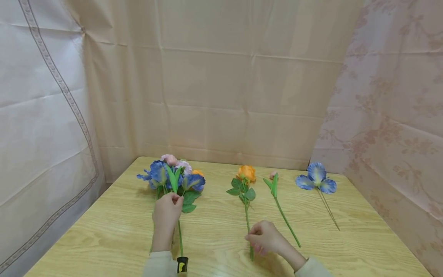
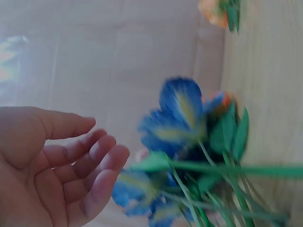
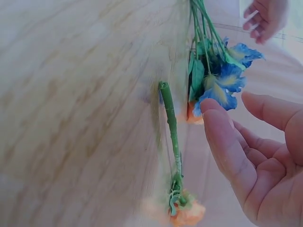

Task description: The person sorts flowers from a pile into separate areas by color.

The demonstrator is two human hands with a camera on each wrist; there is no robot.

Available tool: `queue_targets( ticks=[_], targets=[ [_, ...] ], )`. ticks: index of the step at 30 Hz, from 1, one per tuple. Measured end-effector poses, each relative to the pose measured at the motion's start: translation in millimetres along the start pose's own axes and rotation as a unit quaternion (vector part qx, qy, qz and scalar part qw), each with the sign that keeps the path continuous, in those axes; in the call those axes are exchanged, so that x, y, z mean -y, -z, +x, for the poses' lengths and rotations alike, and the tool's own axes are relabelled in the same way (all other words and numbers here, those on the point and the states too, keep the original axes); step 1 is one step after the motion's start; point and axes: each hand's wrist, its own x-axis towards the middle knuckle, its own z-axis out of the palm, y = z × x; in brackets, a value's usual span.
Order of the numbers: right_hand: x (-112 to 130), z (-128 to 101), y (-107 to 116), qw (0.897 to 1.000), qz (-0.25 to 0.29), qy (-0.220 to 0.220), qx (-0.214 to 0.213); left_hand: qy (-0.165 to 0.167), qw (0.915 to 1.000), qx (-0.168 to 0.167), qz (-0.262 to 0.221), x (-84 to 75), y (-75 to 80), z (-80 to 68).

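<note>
Flowers in a bunch [image 1: 173, 179], blue, pink and orange heads with green leaves, lie at the left of the wooden table [image 1: 214, 215], heads toward the far curtain. Left hand [image 1: 167, 212] hovers over the bunch's stems just below the leaves; the left wrist view shows its fingers [image 2: 97, 163] loosely extended and apart from the blooms, gripping nothing. Next to the right lies a single orange rose [image 1: 246, 174] with its stem running toward the person. Right hand [image 1: 263, 237] sits over the lower part of that stem; in the right wrist view its fingers [image 3: 227, 146] are relaxed and open beside the stem, not closed on it. Further right lies a pink bud [image 1: 273, 175] on a long green stem, then a lone blue flower [image 1: 316, 177] on a thin stem near the right curtain
</note>
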Motion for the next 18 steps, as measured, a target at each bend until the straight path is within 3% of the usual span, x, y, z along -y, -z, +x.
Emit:
queue_targets(
  ticks=[7, 18],
  targets=[
    [1, 0, -2, 1.0, 0.003, 0.011, 0.015, 0.083, 0.9957, 0.012, 0.039, 24.5, 4.9, 3.8],
    [3, 0, -4, 1.0, 0.009, 0.014, 0.024, 0.115, 0.9881, 0.074, 0.07, 42.0, -0.4, 4.7]
  ],
)
